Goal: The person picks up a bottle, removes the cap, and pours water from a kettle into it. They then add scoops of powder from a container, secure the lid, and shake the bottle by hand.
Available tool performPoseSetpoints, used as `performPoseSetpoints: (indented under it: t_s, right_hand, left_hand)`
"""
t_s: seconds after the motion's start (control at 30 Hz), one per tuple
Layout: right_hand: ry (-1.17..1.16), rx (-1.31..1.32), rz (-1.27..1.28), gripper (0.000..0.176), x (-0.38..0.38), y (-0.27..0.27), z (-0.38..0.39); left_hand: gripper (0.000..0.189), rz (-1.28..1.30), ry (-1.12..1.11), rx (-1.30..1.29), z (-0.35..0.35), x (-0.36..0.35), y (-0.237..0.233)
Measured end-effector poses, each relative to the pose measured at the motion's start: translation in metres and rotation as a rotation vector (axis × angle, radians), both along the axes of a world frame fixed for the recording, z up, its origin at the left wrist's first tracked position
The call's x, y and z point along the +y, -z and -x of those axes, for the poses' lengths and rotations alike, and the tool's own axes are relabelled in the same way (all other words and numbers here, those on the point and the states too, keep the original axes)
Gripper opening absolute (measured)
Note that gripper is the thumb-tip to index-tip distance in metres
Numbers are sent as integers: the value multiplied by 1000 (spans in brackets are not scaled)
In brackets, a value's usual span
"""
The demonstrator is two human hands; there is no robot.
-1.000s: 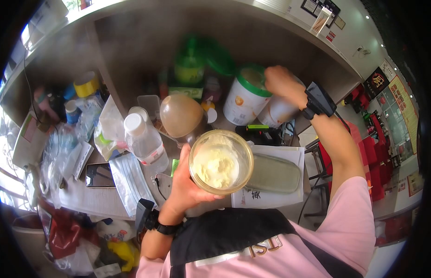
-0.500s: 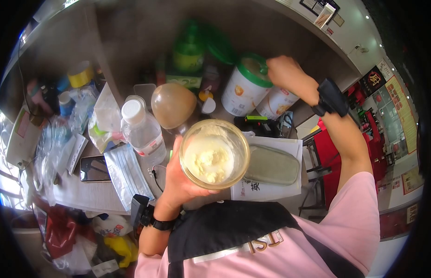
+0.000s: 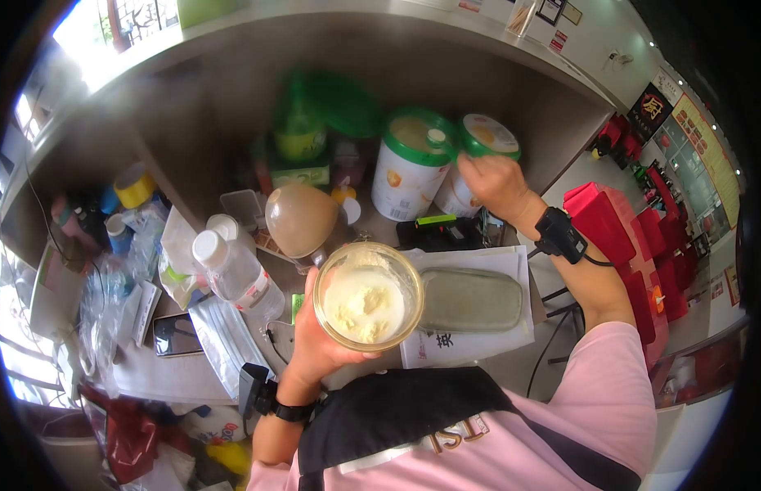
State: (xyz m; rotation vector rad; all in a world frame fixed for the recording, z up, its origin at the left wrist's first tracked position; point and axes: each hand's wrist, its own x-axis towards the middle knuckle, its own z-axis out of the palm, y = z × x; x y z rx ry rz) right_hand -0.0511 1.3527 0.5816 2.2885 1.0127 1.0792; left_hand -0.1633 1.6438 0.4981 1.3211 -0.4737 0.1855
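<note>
My left hand [image 3: 309, 340] grips a glass jar [image 3: 368, 296] from its left side; pale yellow powder and a milky white part show inside. At the shelf, my right hand [image 3: 496, 186] has its fingers closed at the front of the right-hand canister [image 3: 460, 190], below its green lid edge. Whether it holds anything small cannot be made out. Left of it stands an open white canister with a green rim [image 3: 402, 184], a white scoop end showing in its mouth. A green lid [image 3: 344, 105] leans behind.
Left of the jar are a brownish baby bottle [image 3: 303, 219], a clear water bottle [image 3: 237, 274], a face mask [image 3: 231, 340] and a phone [image 3: 177, 335]. A glass lid [image 3: 470, 300] lies on papers at the right. Red chairs [image 3: 613, 233] stand beyond the desk.
The view has shifted. My right hand has moved from the open canister's rim to the front of the right-hand canister, whose lid now shows. My left hand still holds the jar.
</note>
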Motion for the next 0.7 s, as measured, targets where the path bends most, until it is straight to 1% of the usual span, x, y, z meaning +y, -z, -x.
performPoseSetpoints:
  t_s: [0.1, 0.17, 0.2, 0.27, 0.4, 0.47, 0.5, 0.57, 0.6, 0.63, 0.7]
  right_hand:
    - [-32, -37, -52, 12, -5, 8, -3]
    - [-65, -40, -82, 14, -3, 2, 0]
    - [-66, -44, -87, 14, -2, -2, 4]
    - [-163, -90, -64, 17, 6, -18, 14]
    - [-281, -89, -79, 20, 25, -46, 47]
    - [-372, 82, -277, 20, 35, -52, 61]
    - [-375, 96, -288, 20, 40, -52, 68]
    - [-380, 413, -624, 17, 50, -53, 82]
    - [-352, 550, -725, 10, 54, -56, 90]
    - [-352, 556, -730, 10, 56, -53, 93]
    - [-331, 995, -1002, 9, 58, -48, 97]
  left_hand:
    - [91, -52, 37, -3, -6, -4, 1]
    - [90, 61, 91, 47, -12, -10, 2]
    - [90, 55, 89, 44, -15, -10, 4]
    - [88, -46, 100, 50, -25, -9, 6]
    - [83, -78, 65, 45, -37, -16, 11]
    - [82, -95, 47, 49, -40, -18, 8]
    - [81, -109, 39, 44, -41, -20, 7]
    - [80, -121, 9, 19, -41, -23, 1]
    - [79, -122, 5, 16, -41, -23, 0]
    - [79, -122, 3, 9, -40, -24, -1]
    - [80, -99, -11, 4, -38, -25, -1]
